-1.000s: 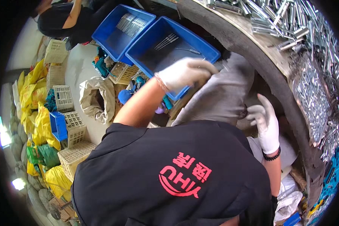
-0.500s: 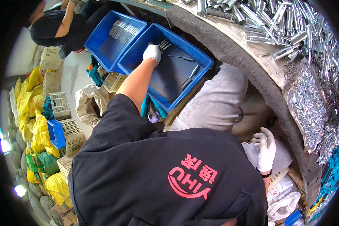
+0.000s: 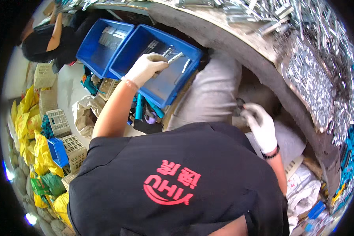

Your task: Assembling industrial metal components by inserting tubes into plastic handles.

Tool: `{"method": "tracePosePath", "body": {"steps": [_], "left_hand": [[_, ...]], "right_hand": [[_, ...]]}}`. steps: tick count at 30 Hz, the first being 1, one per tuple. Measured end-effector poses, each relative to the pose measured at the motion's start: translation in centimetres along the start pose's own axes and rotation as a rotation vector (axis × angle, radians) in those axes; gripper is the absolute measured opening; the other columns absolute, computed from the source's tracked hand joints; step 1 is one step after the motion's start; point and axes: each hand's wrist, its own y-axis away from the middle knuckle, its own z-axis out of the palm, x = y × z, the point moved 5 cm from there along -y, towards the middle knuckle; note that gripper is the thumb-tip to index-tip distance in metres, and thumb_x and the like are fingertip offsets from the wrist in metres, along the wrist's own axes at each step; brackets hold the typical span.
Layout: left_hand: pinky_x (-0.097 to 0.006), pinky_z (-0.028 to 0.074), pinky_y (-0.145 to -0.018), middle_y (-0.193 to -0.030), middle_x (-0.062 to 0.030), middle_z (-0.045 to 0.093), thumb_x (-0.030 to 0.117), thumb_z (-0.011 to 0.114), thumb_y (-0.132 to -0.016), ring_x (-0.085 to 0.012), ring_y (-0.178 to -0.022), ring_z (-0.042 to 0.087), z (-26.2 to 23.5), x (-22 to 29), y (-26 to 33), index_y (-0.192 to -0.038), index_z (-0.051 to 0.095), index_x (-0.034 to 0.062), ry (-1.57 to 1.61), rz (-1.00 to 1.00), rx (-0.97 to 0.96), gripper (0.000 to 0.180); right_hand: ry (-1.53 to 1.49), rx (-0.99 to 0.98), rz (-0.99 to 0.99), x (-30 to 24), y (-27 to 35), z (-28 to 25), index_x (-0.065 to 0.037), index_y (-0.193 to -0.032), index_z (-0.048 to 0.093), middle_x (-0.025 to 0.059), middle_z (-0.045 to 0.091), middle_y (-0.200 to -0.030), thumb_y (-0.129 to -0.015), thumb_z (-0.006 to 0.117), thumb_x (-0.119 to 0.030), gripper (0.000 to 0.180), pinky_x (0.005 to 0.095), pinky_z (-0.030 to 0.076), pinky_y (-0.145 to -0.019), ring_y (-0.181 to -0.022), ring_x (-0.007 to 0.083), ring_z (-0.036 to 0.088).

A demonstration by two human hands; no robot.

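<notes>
A small silvery metal part [image 3: 176, 58] sits clamped in the grip of the gloved left hand [image 3: 145, 69], held over the open inside of a blue plastic bin [image 3: 165, 84]. A few more loose metal pieces lie on the bin's floor. A second blue bin [image 3: 91, 59] stands just beside it to the left, edge to edge, also with metal pieces inside.

The right hand [image 3: 261, 128], in a white glove with a dark band at the wrist, rests low beside the person's grey-trousered knee [image 3: 210, 94], below the table's edge; its fingers curl around something small and dark, and whether the grip is truly shut cannot be told.

Above, the curved table [image 3: 240, 37] carries a dense heap of shiny metal parts [image 3: 314, 82]. On the floor to the left lie white plastic crates [image 3: 59, 122] and yellow bags [image 3: 25, 129]. Another person in black [image 3: 47, 39] sits beyond the bins.
</notes>
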Motion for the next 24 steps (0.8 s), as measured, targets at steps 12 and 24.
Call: {"method": "tracePosePath", "body": {"steps": [12,24], "left_hand": [[-0.035,0.049,-0.086,-0.111,-0.0169,0.062,0.013,0.07,-0.081,-0.0293,-0.098,0.064,14.1,13.5,11.5,-0.092,0.073,0.0017,-0.4,0.8,-0.222,0.016],[-0.023,0.05,-0.063,-0.108,-0.015,0.065,-0.003,0.064,-0.085,-0.0096,-0.076,0.06,18.1,12.3,11.3,-0.114,0.057,-0.0064,0.264,0.34,-0.641,0.03]], "right_hand": [[0.163,0.147,-0.393,-6.8,1.6,1.3,-0.004,-0.107,0.069,0.0126,0.068,-0.099,-0.083,0.074,-0.016,0.027,0.0361,0.053,-0.083,-0.091,0.0289,0.067],[-0.03,0.832,0.014,-0.1,13.8,-10.6,-0.001,-0.09,0.068,0.0031,0.068,-0.084,-0.083,0.07,-0.002,0.008,0.0245,0.048,-0.072,-0.077,0.0085,0.06]]}}
